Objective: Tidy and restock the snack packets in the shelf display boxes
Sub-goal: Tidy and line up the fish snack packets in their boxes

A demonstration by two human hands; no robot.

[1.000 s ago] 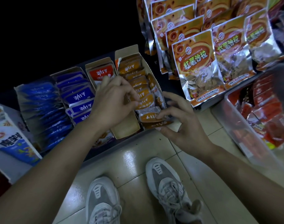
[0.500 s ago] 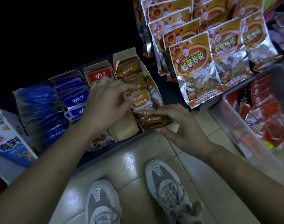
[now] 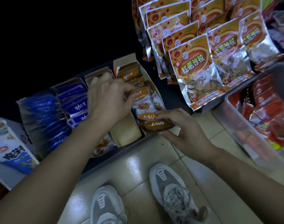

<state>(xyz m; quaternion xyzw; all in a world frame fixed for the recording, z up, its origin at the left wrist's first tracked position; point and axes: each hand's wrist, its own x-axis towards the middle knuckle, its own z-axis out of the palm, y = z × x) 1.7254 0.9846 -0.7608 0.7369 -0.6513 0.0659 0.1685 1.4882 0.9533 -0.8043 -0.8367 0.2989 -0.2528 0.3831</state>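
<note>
A cardboard display box (image 3: 154,85) on a low shelf holds a row of orange snack packets (image 3: 129,75). My left hand (image 3: 108,101) reaches across the neighbouring box and pinches an upright orange packet (image 3: 142,98) in the middle of the row. My right hand (image 3: 185,128) grips a small stack of orange packets (image 3: 151,122) at the box's front end. The box beside it (image 3: 126,134) shows bare cardboard at its front; my left hand hides most of it.
Two boxes of blue packets (image 3: 74,101) stand to the left, with a white and blue carton (image 3: 10,151) beyond. Large orange bags (image 3: 196,73) hang at the upper right. A clear bin (image 3: 235,120) of red packets sits on the floor at right. My shoes (image 3: 172,191) stand on tiles.
My left hand has slid right and now pinches a packet stood upright in the row. My right hand has lifted slightly, still holding the front stack.
</note>
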